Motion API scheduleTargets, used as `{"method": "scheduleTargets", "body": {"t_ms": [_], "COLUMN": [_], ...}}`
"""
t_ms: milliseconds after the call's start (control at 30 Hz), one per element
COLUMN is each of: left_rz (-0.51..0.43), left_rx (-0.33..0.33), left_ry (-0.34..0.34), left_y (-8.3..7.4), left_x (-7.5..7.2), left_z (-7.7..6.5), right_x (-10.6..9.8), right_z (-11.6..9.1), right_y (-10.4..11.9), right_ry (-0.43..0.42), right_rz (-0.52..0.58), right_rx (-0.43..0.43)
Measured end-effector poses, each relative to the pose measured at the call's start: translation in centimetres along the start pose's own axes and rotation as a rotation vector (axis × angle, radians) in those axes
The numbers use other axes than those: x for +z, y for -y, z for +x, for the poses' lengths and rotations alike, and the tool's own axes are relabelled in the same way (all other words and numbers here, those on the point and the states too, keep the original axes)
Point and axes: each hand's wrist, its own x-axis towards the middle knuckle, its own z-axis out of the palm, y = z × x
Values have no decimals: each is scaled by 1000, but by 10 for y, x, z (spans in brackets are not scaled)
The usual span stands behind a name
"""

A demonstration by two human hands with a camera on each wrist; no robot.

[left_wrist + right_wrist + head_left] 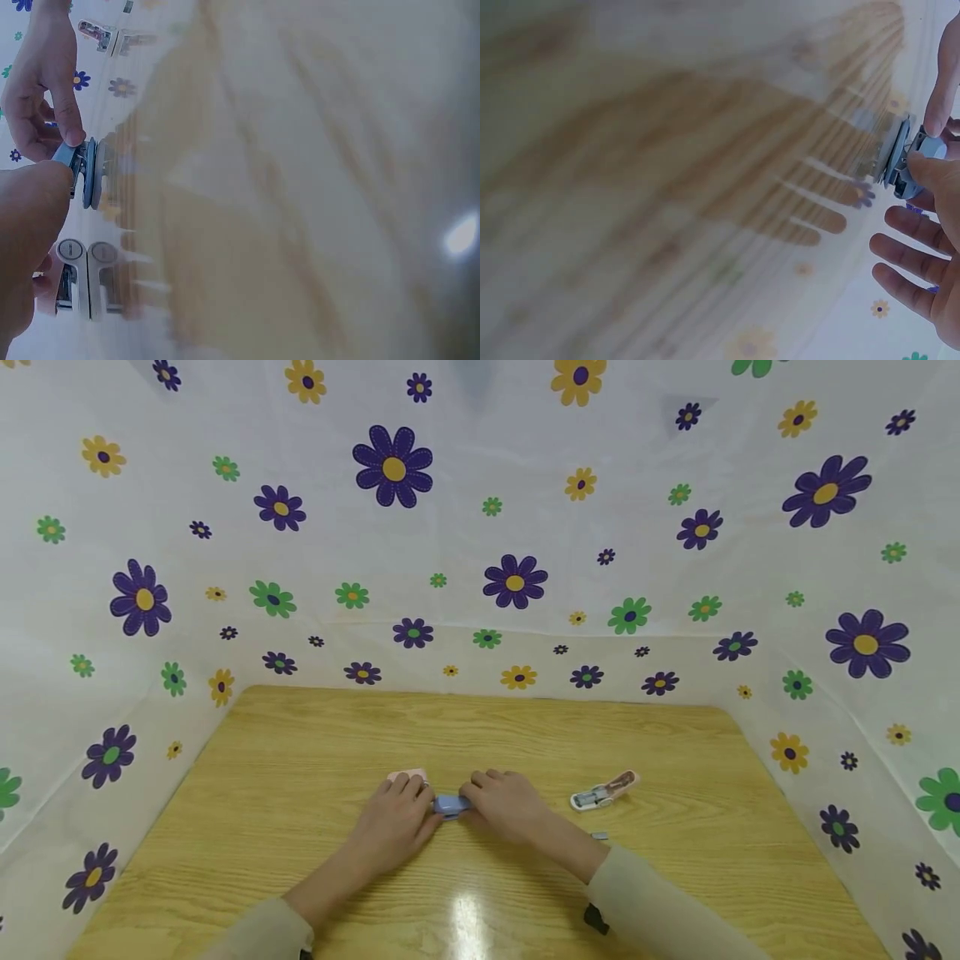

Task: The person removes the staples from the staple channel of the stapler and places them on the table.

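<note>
Head view, left to right. A pale pink stapler (412, 771) sits left of mid-width on the desk (300, 735), just beyond the fingers of the left hand (397, 818); contact likely, not certain. Risk: a small push of those fingers could shove it toward the far edge.

Blue stapler (451, 806): between the hands near mid-width, well apart from the left, far and right edges, on or barely above the desk. Left thumb and forefinger pinch one end; the right hand (510, 802) pinches the other, its remaining fingers spread free (right wrist view). Risk: uneven force from the two hands might twist the casing loose, or nip a fingertip close to the mechanism.

Small metal strip (599, 836), probably staples, just beside the right forearm (573, 846); a sideways sweep of the arm could drag it. Nearer the right edge, a pink-and-white stapler (592, 797) lies unfolded, metal channel exposed; any loose staples might spill if knocked.

Surface: yellowish wood grain, glossy, bright reflection (468, 914) toward the near side; far corners rounded, near edge out of frame. Room: a white sheet (465, 527) with purple, yellow and green flowers rises beyond the left, far and right edges.
</note>
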Motion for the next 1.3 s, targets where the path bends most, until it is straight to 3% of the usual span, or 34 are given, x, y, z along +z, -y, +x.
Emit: {"method": "scheduleTargets", "body": {"t_ms": [333,667,867,1133,1300], "left_rz": [-39,-78,-55,-69,-126], "left_rx": [22,52,82,95,66], "left_ry": [51,152,154,187,235], "left_y": [-18,-36,-43,-49,-48], "left_x": [0,6,13,20,20], "left_z": [20,49,61,73,75], "right_x": [-1,2,0,3,4], "right_z": [-22,-44,-55,-64,-67], "right_y": [-15,-36,-47,-54,-57], "right_ry": [2,-32,-54,-100,-116], "right_rz": [57,83,88,74,72], "right_rx": [42,82,95,104,102]}}
